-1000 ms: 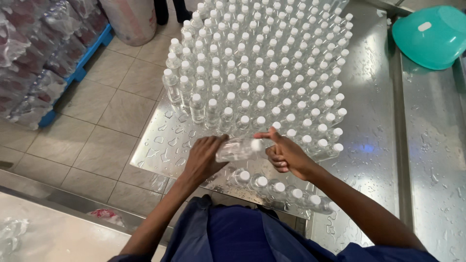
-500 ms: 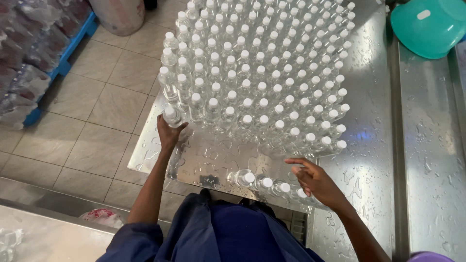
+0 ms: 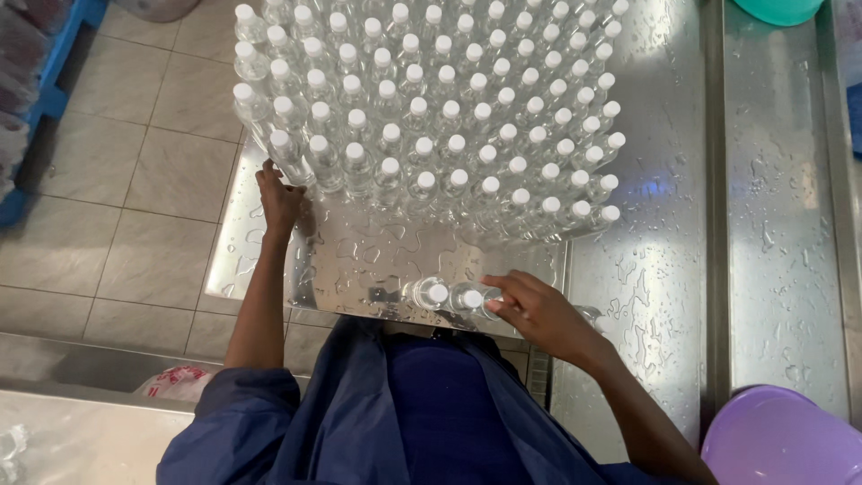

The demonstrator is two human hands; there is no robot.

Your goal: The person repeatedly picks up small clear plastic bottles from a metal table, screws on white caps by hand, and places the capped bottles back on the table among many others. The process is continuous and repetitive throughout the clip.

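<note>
Many clear plastic bottles point(image 3: 431, 108) with white caps stand packed in rows on a wet steel table point(image 3: 359, 256). My left hand point(image 3: 280, 196) holds the clear bottle point(image 3: 287, 157) at the near left corner of the block. My right hand point(image 3: 530, 310) rests its fingers on a capped bottle point(image 3: 492, 304) at the right end of a short row of bottles point(image 3: 440, 295) by the table's near edge, close to my blue apron.
A wet steel counter point(image 3: 772, 207) runs along the right, with a teal basin point(image 3: 781, 9) at its far end and a purple basin point(image 3: 790, 440) at the near end. Tiled floor point(image 3: 117, 207) lies left, with a blue pallet point(image 3: 36, 81) beyond.
My left hand set a bottle at the block's left corner and stays there. My right hand dropped from the block to the small bottle row at the near edge.
</note>
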